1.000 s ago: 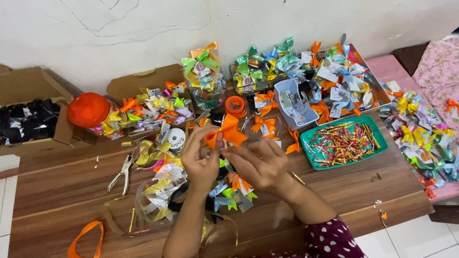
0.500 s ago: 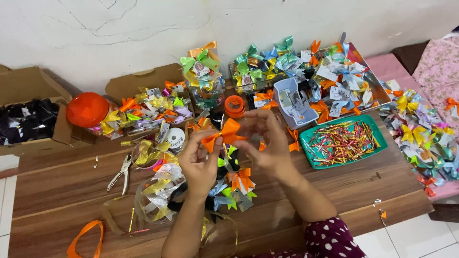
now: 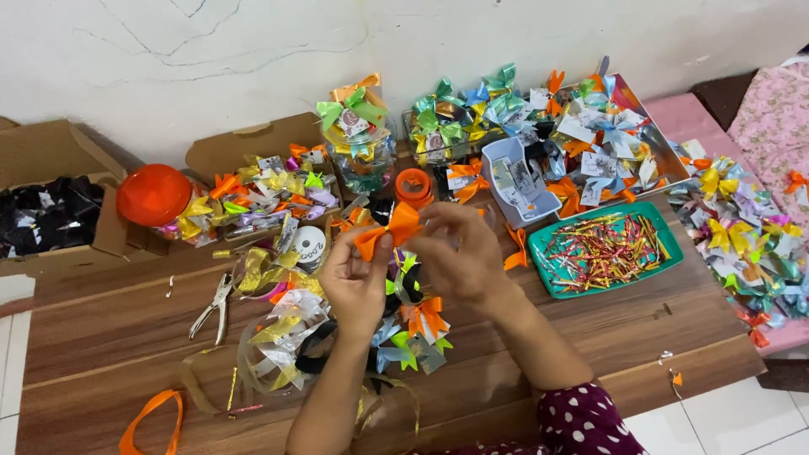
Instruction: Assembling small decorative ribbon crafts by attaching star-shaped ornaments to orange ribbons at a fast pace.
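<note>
Nearest the camera, a loose orange ribbon loop (image 3: 152,417) lies at the wooden table's (image 3: 590,337) front edge, at about seven o'clock from the hands. Above it, both forearms rise to the middle of the table. The left hand (image 3: 356,282) pinches one wing of an orange bow (image 3: 389,229) between thumb and fingers, and the right hand (image 3: 459,257) closes its fingertips on the bow's middle and other wing, probably to keep the folds from springing apart. The bow sits between the two hands, at their upper edge and raised off the table, so both sides can be shaped in full sight.

Just under the hands lies a pile of finished bows (image 3: 413,333), within easy drop. At nine o'clock rest pliers (image 3: 212,305), handy to the left hand. At three o'clock a green tray (image 3: 670,259) holds shiny twist ties, close to the right hand. At twelve o'clock stands an orange ribbon spool (image 3: 413,185). Farther back, boxes of coloured bows line the wall, and an orange lid (image 3: 153,194) lies at ten o'clock.
</note>
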